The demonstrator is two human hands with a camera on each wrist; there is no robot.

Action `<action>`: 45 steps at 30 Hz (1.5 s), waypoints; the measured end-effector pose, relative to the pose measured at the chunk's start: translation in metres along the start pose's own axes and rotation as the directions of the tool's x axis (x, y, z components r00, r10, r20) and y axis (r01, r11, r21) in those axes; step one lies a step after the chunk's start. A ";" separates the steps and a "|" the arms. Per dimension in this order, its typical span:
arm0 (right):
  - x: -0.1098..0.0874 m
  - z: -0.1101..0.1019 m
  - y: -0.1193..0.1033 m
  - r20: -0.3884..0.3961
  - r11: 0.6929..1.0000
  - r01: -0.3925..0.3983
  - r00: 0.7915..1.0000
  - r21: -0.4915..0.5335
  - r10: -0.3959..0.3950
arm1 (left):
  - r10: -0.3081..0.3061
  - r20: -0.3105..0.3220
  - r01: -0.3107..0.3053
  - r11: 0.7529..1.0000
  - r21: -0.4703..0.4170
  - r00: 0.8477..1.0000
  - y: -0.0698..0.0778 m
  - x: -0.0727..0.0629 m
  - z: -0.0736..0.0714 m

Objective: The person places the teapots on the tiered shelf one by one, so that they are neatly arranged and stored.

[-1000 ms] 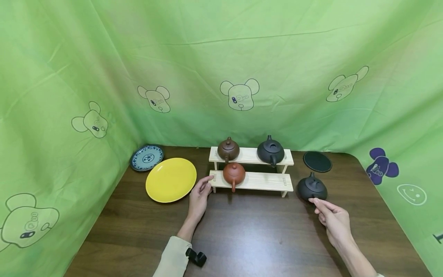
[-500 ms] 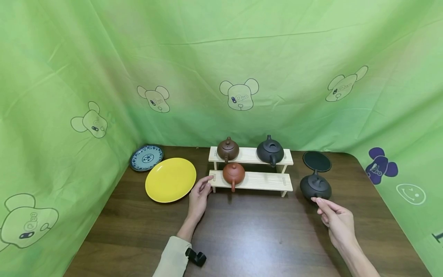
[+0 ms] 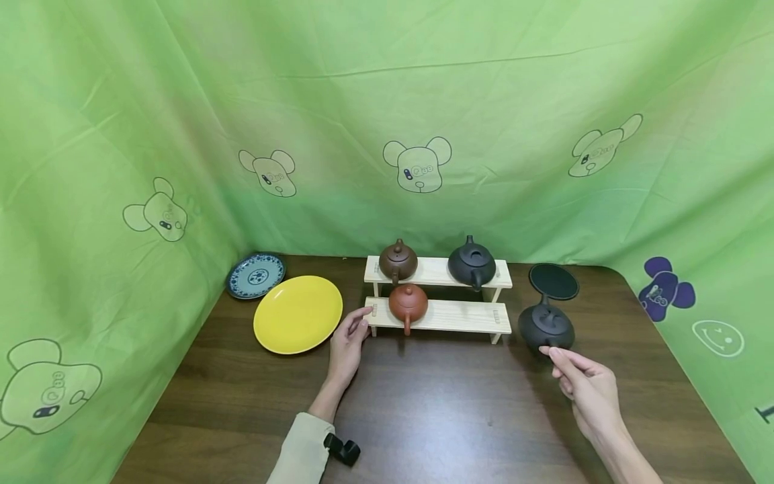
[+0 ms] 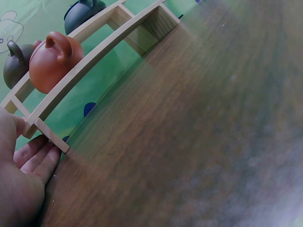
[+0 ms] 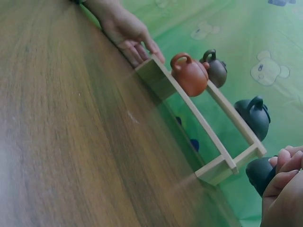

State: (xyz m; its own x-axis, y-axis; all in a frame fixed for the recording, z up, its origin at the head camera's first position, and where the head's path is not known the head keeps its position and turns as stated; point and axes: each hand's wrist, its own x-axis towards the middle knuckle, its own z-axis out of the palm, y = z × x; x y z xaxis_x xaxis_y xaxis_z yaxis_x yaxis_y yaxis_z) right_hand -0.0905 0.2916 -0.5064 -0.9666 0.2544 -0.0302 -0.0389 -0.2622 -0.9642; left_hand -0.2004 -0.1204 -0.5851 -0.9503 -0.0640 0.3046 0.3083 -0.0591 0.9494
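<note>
My right hand (image 3: 586, 390) pinches the handle of a black teapot (image 3: 546, 329) with thumb and fingertips, to the right of a two-tier wooden display stand (image 3: 459, 316). The pot is upright, its spout pointing away from me; in the right wrist view only part of this teapot (image 5: 258, 174) shows beside the fingers. At the stand's left end, my left hand (image 3: 347, 346) holds the lower shelf's corner. In the left wrist view its fingers (image 4: 40, 158) lie against the short leg. A reddish-orange teapot (image 3: 408, 304) sits on the lower shelf, near that hand.
On the upper shelf stand a brown teapot (image 3: 398, 261) and a larger black teapot (image 3: 472, 264). A round black mat (image 3: 554, 281) lies behind the held pot. At left are a yellow plate (image 3: 299, 314) and a blue patterned plate (image 3: 256, 275). Green cloth (image 3: 338, 81) surrounds the table.
My right hand has carried the black teapot slightly right, then back left towards the stand. My left hand, the stand and the pots on it have stayed in place.
</note>
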 end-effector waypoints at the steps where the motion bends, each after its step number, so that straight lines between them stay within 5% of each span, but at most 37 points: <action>1: -0.001 0.001 0.000 0.004 1.000 0.006 1.000 0.002 -0.006 | 0.012 0.003 -0.012 1.000 0.003 1.000 0.001 0.000 0.000; 12: -0.010 0.017 -0.003 0.051 0.999 0.019 0.999 -0.033 -0.018 | -0.077 -0.016 0.078 0.996 0.049 0.997 0.024 -0.003 0.007; 17: -0.013 0.025 0.000 0.074 0.998 0.007 0.997 -0.069 -0.002 | -0.064 -0.017 0.065 0.997 0.038 0.998 0.012 -0.001 0.003; 23: -0.014 0.035 0.003 0.104 0.996 0.007 0.995 -0.093 0.003 | -0.147 -0.021 0.147 0.989 -0.008 0.989 -0.004 0.004 0.000; 35: -0.015 0.054 0.009 0.142 0.994 -0.003 0.990 -0.111 0.019 | -0.095 -0.014 0.095 0.996 0.000 0.995 -0.004 0.003 -0.001; 45: -0.009 0.072 0.019 0.134 0.993 0.001 0.991 -0.117 0.015 | -0.091 -0.006 0.092 0.995 0.047 0.996 0.025 -0.003 0.006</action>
State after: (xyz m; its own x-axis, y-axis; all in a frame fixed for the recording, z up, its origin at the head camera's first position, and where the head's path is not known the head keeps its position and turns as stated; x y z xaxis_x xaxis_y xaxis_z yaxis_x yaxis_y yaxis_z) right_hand -0.1007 0.2176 -0.5058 -0.9923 0.1234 -0.0090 -0.0098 -0.1510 -0.9885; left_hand -0.1900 -0.1159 -0.5621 -0.9742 -0.0646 0.2161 0.2176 -0.0181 0.9759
